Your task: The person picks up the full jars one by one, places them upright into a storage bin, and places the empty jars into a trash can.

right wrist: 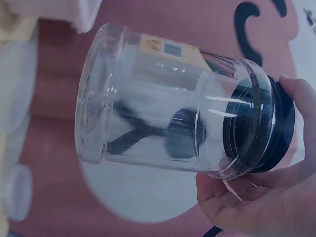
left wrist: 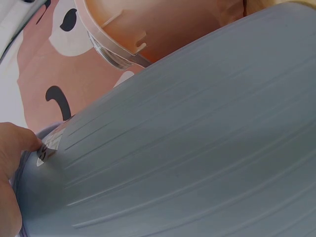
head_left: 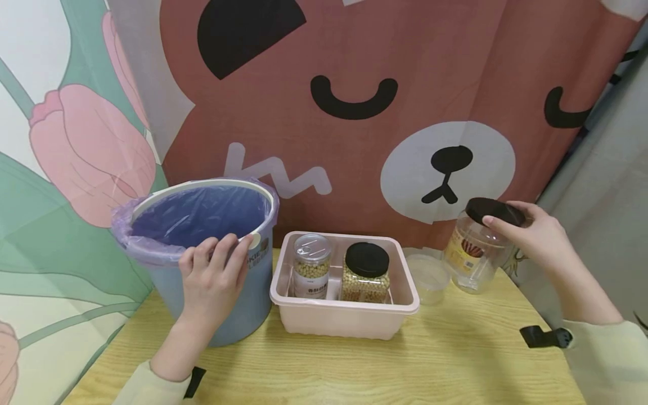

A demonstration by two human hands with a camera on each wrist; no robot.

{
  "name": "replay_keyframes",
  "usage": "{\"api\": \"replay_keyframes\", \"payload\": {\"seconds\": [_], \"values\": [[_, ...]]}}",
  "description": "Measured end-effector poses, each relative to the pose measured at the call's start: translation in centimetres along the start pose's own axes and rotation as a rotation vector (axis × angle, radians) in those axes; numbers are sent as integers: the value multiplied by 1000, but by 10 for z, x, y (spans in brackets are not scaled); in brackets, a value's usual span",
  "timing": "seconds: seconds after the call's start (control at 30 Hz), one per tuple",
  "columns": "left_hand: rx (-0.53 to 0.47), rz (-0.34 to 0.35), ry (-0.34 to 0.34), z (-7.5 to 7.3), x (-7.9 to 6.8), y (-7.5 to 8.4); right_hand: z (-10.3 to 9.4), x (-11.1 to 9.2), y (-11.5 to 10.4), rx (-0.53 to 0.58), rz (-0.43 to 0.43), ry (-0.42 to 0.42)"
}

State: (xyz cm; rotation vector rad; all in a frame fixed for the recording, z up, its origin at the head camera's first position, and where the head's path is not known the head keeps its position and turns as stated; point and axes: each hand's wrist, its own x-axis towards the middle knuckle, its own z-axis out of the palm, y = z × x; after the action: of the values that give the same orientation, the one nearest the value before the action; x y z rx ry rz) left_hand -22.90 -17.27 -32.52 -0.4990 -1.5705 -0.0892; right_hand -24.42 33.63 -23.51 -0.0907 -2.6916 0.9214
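Observation:
My left hand grips the near right rim of a blue trash bin, fingers over the top edge. A purple bag lines the bin and folds over its rim. In the left wrist view, the bin's ribbed wall fills most of the picture. At the right, my right hand holds a clear plastic jar by its black lid. A yellow label is on the jar's side, and nothing shows inside. The jar leans slightly in the head view.
A pink basket stands mid-table, holding a ring-pull can and a black-lidded jar of small yellowish pieces. Right of it is a clear round container. Behind the wooden table hangs a bear-print cloth.

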Motion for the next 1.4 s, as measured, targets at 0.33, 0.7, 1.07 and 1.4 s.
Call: {"api": "replay_keyframes", "payload": {"seconds": [0.33, 0.7, 1.07, 1.4], "values": [[-2, -2, 25, 1, 1, 1, 2, 10, -84, 99, -126, -35], [-10, -3, 32, 1, 2, 1, 27, 21, -179, 342, -264, -106], [-7, -4, 51, 2, 3, 1, 67, 30, -255, 525, -310, -154], [-3, -10, 54, 0, 2, 1, 120, 28, -306, 642, -383, -151]]}}
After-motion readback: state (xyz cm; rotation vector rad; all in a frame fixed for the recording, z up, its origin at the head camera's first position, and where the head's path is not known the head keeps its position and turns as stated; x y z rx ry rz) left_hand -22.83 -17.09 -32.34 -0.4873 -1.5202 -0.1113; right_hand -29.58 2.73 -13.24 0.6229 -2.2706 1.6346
